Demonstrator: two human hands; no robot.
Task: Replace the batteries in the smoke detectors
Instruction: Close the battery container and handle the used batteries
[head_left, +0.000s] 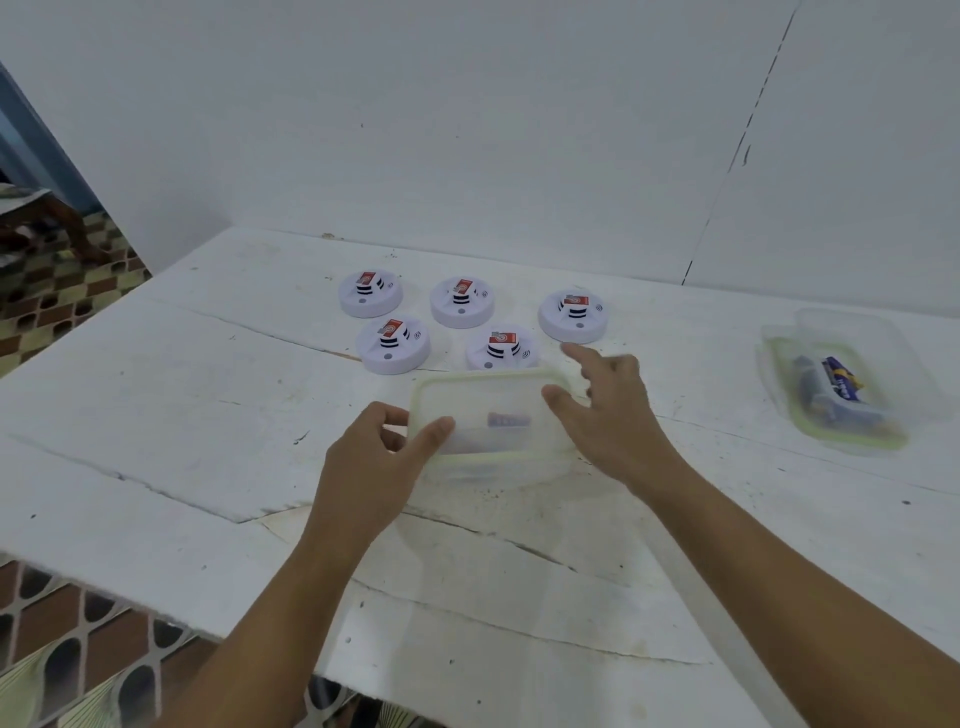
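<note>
White table; left hand grip pinches lidded container, right hand fingers spread over lid.

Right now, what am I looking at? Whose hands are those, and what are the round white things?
This picture comes from a camera worn on a person's head, looking down at their own two hands. No robot here. On the white table lie five round smoke detectors, each with a red label on top. The left hand grips the near-left corner of a clear plastic container with a lid on; something small and purple shows through it. The right hand rests at the container's right side with fingers spread. Far to the right sits a second clear container, holding batteries.
</note>
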